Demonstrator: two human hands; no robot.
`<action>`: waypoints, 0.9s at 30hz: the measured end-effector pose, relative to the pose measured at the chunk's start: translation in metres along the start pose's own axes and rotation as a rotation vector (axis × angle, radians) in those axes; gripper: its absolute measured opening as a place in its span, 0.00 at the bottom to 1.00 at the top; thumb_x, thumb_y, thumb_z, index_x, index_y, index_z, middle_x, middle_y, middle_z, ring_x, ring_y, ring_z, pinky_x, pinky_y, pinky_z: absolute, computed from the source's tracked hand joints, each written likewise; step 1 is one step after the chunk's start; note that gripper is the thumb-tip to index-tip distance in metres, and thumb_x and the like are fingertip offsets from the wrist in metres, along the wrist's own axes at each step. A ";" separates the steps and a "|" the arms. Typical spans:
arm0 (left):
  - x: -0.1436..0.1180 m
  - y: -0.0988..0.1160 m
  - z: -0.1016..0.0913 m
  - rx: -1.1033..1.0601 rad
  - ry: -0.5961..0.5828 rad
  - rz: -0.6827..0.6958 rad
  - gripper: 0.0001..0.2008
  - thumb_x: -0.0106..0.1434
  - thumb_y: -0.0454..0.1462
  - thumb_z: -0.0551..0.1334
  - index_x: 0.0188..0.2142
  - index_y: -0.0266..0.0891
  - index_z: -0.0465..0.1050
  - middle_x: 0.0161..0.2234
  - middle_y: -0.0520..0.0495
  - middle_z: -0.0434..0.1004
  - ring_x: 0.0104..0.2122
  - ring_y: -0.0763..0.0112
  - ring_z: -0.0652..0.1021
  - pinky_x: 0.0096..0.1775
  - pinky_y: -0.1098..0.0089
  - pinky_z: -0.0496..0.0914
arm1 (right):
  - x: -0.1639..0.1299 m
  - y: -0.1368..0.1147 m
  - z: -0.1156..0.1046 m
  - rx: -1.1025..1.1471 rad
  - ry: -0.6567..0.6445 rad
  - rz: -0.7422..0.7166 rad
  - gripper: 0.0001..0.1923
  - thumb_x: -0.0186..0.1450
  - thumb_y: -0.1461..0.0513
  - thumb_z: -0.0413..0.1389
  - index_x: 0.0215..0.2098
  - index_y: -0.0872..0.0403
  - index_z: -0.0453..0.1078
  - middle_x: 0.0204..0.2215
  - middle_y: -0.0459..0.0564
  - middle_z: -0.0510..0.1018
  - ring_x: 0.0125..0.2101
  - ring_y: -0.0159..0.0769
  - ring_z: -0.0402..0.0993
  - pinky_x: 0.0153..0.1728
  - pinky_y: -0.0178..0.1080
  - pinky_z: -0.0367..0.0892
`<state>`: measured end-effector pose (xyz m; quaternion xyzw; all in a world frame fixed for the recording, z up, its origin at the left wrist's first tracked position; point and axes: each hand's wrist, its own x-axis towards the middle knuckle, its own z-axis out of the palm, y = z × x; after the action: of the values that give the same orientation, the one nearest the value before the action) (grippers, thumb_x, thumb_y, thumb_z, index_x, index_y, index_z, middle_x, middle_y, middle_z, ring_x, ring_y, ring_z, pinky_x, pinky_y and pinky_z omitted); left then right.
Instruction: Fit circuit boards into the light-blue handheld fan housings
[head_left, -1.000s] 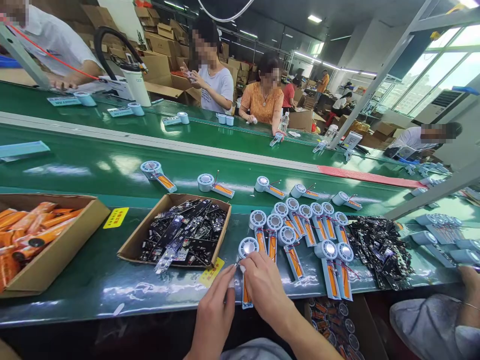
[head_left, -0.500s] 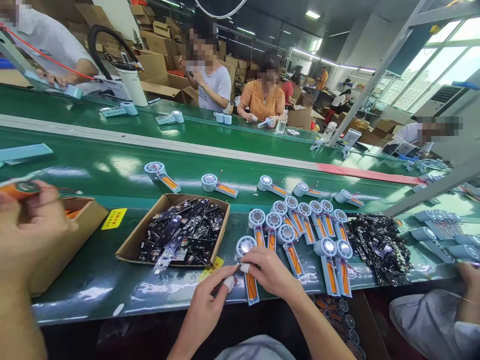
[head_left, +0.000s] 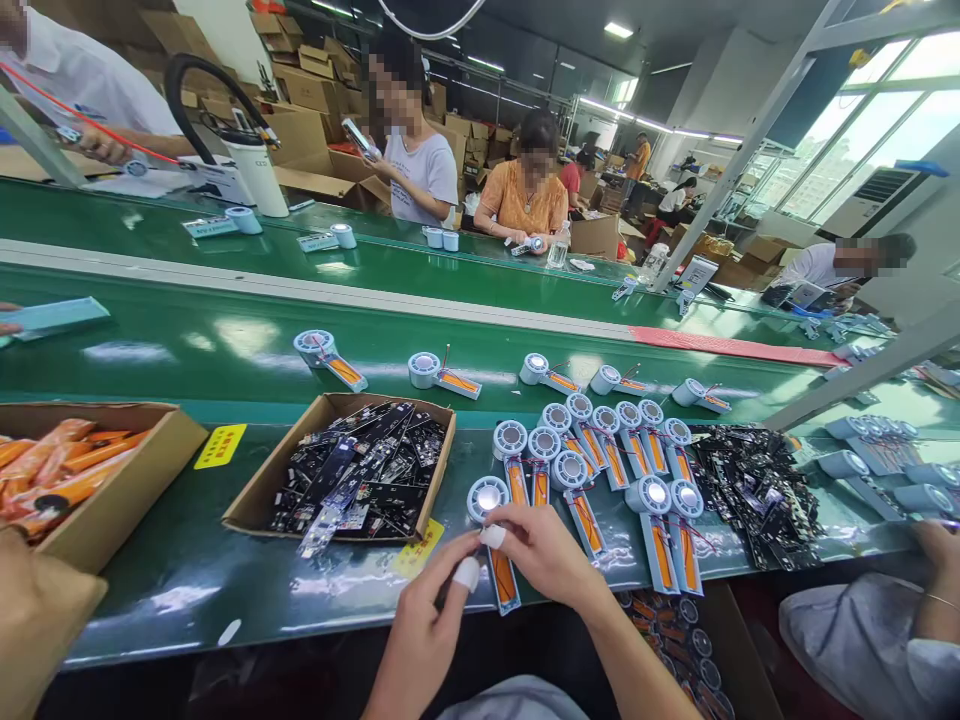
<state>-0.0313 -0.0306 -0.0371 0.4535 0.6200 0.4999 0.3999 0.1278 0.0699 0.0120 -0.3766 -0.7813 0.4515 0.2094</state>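
My left hand [head_left: 431, 610], a white cover on its thumb, is closed with its fingertips meeting those of my right hand. My right hand [head_left: 546, 550], also with a white-covered thumb, is pinched; anything between the fingers of either hand is too small or hidden to make out. Just under them lies a light-blue handheld fan [head_left: 487, 497] with an orange cell in its open handle [head_left: 505, 582]. More such fans [head_left: 570, 468] lie to the right, their handles open and thin red wires showing. Left of my hands a cardboard box [head_left: 247, 497] holds black circuit boards [head_left: 375, 470].
A box [head_left: 176, 440] of orange cells [head_left: 60, 470] stands left, with a co-worker's hand [head_left: 45, 610] before it. Loose circuit boards [head_left: 757, 490] are piled right, near another co-worker's sleeve [head_left: 847, 640]. Fans line the green belt [head_left: 225, 350]; people sit across it.
The thin dark piece in my fingers no longer shows; my hands stay close together over the fan. At left, the co-worker's hand with an orange cell has dropped away, uncovering the box.
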 end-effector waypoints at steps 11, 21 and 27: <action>0.021 -0.015 0.030 -0.122 -0.058 -0.174 0.27 0.57 0.54 0.64 0.46 0.35 0.77 0.38 0.40 0.84 0.38 0.56 0.83 0.40 0.61 0.79 | -0.006 0.005 0.011 0.706 0.040 0.229 0.09 0.58 0.57 0.63 0.30 0.55 0.73 0.23 0.42 0.71 0.24 0.28 0.64 0.29 0.32 0.61; 0.017 -0.002 0.032 -0.556 -0.113 -0.311 0.26 0.55 0.51 0.66 0.50 0.40 0.73 0.50 0.41 0.81 0.52 0.53 0.79 0.55 0.56 0.72 | -0.025 -0.006 0.000 0.607 0.031 0.135 0.11 0.62 0.55 0.64 0.35 0.54 0.75 0.32 0.47 0.78 0.34 0.34 0.74 0.40 0.36 0.69; 0.011 -0.013 0.036 -0.443 -0.103 -0.183 0.22 0.65 0.48 0.59 0.54 0.39 0.64 0.55 0.39 0.75 0.56 0.55 0.75 0.58 0.55 0.68 | -0.018 -0.001 0.001 0.861 0.139 0.281 0.18 0.56 0.51 0.70 0.32 0.55 0.75 0.24 0.45 0.76 0.27 0.32 0.75 0.36 0.37 0.71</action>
<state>-0.0026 -0.0124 -0.0568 0.3215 0.5125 0.5615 0.5646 0.1382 0.0557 0.0126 -0.3868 -0.4479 0.7330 0.3354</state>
